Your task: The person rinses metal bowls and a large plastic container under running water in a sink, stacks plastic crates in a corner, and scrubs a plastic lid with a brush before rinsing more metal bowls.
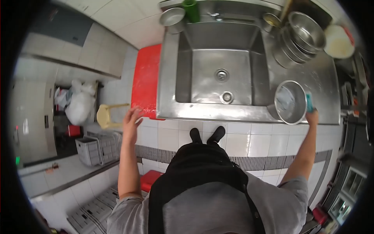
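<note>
At the right end of the steel counter, my right hand [313, 116] is closed on the lower end of a small teal object [309, 102], whose kind I cannot make out. Just left of it stands a round steel pot [277, 111], with something crumpled and pale bluish-white [286, 98] inside. On the other side, my left hand [133, 119] is open, fingers apart, beside the near edge of a bright red surface [146, 82]. Whether it touches that edge I cannot tell. Between the hands lies a steel sink [210, 62] with two round drain fittings at its bottom.
Stacked steel bowls [306, 33] and a white tub [339, 42] stand at the counter's back right. A steel pot [173, 21] and a green container [191, 11] are at the back left. A yellow stool [106, 116] and grey crates [99, 148] stand left.
</note>
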The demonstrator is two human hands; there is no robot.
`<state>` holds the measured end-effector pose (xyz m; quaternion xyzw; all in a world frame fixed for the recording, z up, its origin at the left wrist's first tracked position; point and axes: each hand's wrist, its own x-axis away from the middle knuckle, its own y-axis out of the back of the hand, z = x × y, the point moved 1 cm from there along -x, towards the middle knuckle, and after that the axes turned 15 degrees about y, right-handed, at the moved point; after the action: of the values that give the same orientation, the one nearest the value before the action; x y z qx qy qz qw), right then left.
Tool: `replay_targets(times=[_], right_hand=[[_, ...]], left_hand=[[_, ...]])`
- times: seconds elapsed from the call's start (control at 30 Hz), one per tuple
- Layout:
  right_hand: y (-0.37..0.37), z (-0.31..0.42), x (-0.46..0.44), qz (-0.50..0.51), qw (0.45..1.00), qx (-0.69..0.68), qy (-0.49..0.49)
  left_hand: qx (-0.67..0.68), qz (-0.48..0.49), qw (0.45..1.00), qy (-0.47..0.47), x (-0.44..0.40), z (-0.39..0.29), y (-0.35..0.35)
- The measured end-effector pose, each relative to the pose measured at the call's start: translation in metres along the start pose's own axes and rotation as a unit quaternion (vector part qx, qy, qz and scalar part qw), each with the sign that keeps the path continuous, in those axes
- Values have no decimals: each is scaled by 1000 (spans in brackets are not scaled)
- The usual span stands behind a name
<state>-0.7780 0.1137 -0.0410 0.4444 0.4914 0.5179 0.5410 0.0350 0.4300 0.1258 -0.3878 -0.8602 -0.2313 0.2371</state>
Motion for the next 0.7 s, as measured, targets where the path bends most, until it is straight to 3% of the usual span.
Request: replay_targets(times=[0.03,0.07,0.1,0.13,0.2,0.23,0.27,0.3,0.37,0.43,0.53,0.6,0.63,0.67,0.7], right_hand=[[10,-9,13,-20,999,7,-26],[30,-7,29,9,987,-82,-139],[32,-16,54,-55,956,-222,-185],[14,-51,79,-82,869,-419,-250],[23,-40,139,-157,713,-585,-352],[26,-37,171,-166,657,-659,-325],[26,-30,204,-174,594,-727,-298],[20,-26,236,-171,581,-741,-290],[11,2,274,-188,548,-759,-297],[18,86,310,-232,509,-761,-329],[-7,183,355,-183,442,-811,-338],[-29,288,363,-121,416,-837,-335],[-47,342,368,-110,439,-829,-329],[-71,390,376,-97,463,-819,-324],[-104,425,390,-38,459,-826,-324]], left_hand=[[-2,3,1000,20,-15,22,12],[-6,9,999,40,-33,49,24],[-34,-2,996,77,-48,79,38],[-62,-10,991,115,-62,117,54],[-182,-27,966,183,-102,246,118],[-178,-54,959,213,-105,311,147],[-250,-62,927,273,-90,354,172],[-236,-52,893,379,-67,391,197],[-324,-2,751,576,-25,432,236],[-261,-18,713,650,-7,476,285],[-294,-23,732,615,-48,433,335],[-273,-64,781,558,-127,420,362],[-274,-89,796,532,-173,415,371],[-396,-13,823,407,-234,424,382],[-556,32,797,234,-292,433,392]])
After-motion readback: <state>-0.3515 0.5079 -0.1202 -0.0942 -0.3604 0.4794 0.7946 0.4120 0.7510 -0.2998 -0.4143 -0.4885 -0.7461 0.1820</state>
